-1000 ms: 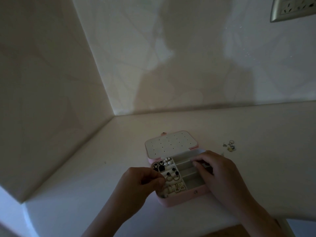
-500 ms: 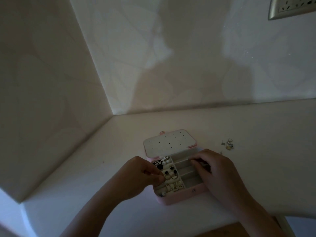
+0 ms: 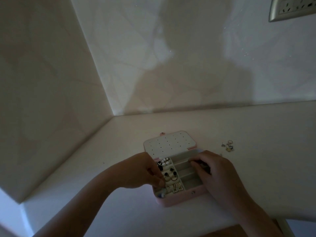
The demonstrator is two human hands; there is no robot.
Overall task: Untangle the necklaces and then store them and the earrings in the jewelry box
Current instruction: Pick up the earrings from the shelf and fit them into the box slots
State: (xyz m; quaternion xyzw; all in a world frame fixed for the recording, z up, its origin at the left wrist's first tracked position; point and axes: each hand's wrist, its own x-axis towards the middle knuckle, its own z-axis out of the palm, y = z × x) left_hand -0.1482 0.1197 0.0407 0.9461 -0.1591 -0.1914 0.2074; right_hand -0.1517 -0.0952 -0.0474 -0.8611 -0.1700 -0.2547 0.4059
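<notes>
Your left hand [image 3: 142, 170] has edged along the left side of the jewelry box [image 3: 179, 200] toward the far lid [image 3: 169, 142]; your right hand [image 3: 220, 175] has barely shifted. Both hands have curled fingers, the left pinched over the ring rolls and the right dipped into the right compartments. It is too dim to tell whether either holds anything.

The box sits open at the near edge of the table [image 3: 256, 130]. It is pink outside and pale inside, with earrings [image 3: 168, 175] filling its left column in black, pearl and gold. More loose earrings [image 3: 229, 146] lie far right of it. They are likely tiny, light, hard and slippery, so pinch each by its ornament and steady the light box.
</notes>
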